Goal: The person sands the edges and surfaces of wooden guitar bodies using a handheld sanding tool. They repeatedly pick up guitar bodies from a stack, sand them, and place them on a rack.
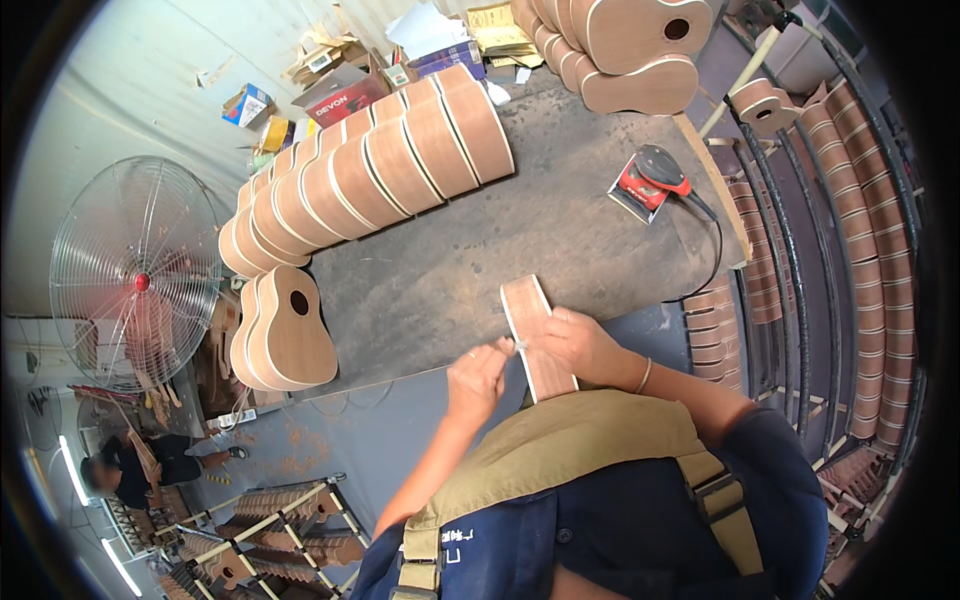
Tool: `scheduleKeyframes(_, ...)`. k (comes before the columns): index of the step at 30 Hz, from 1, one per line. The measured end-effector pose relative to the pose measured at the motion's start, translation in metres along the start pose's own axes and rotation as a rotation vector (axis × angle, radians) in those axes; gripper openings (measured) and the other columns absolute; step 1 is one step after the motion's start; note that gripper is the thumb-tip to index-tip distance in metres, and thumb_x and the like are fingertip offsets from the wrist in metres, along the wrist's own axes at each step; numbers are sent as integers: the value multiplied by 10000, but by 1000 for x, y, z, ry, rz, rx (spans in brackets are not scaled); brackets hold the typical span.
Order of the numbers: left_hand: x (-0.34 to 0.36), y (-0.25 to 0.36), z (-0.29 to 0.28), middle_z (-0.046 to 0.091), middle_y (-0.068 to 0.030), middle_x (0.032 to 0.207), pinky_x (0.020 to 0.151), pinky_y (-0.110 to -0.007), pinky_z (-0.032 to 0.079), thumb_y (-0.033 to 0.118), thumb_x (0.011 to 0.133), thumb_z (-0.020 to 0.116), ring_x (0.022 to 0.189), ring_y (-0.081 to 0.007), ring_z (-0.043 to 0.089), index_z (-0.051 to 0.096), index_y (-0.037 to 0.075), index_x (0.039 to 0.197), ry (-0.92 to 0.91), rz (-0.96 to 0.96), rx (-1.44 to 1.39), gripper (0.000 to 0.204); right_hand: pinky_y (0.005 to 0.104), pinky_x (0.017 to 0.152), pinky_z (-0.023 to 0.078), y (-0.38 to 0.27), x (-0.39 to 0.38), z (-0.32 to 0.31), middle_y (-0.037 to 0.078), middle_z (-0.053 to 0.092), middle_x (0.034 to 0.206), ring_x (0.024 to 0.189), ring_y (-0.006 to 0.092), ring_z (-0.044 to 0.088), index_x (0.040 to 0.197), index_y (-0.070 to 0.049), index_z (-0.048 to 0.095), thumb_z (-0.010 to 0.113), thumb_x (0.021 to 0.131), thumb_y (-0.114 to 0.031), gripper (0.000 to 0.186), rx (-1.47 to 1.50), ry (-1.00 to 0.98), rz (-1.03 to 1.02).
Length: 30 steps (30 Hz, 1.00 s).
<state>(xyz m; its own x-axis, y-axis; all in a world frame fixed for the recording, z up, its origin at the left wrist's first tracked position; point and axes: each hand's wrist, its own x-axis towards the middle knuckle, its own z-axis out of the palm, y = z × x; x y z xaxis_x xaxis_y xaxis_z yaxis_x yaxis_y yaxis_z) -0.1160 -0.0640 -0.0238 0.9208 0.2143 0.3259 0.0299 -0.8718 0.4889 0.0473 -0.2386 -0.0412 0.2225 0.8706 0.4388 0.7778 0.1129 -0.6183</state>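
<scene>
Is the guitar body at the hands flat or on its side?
On its side: the guitar body has its narrow, white-edged wall facing up.

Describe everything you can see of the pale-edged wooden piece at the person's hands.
The wooden piece looks like the side of a small guitar body: a brown, wood-grained band, pale edging along both long sides. It points away from the person, its far end over the dark tabletop, its near end at the tan apron; whether it touches either is unclear. The right hand lies on its right side; the left hand's fingertips are at its left edge.
</scene>
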Motion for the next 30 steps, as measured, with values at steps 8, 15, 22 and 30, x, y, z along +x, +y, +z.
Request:
scheduleKeyframes(8,47,14,-38,713,-121,882,672,-439,552,58,915,719,787,-358,701,762,90,962,-180,-109,-186,71,435,773,550,-23,48,-54,133,685,908,860,356,659,949,-53,750,656,915,-63,101,73,-52,202)
scheduleKeyframes(15,132,-88,45,682,-121,836,706,-387,523,8,891,737,747,-258,669,784,33,925,-334,-326,-417,63,420,760,555,102,73,-13,175,735,879,809,341,696,934,-24,789,676,896,-71,128,301,-30,567)
scheduleKeyframes(22,115,-59,18,646,-43,763,700,-308,465,3,906,754,783,-126,579,813,31,924,-353,-302,-519,68,413,776,554,52,64,-39,184,742,889,832,338,721,940,-27,804,677,881,-67,146,241,-40,565)
scheduleKeyframes(30,125,-67,29,646,-86,789,657,-322,487,-3,873,755,680,-198,597,826,53,981,-353,-357,-490,141,409,757,550,94,62,-31,164,729,894,796,327,696,1008,-58,820,708,913,-128,163,328,-58,480)
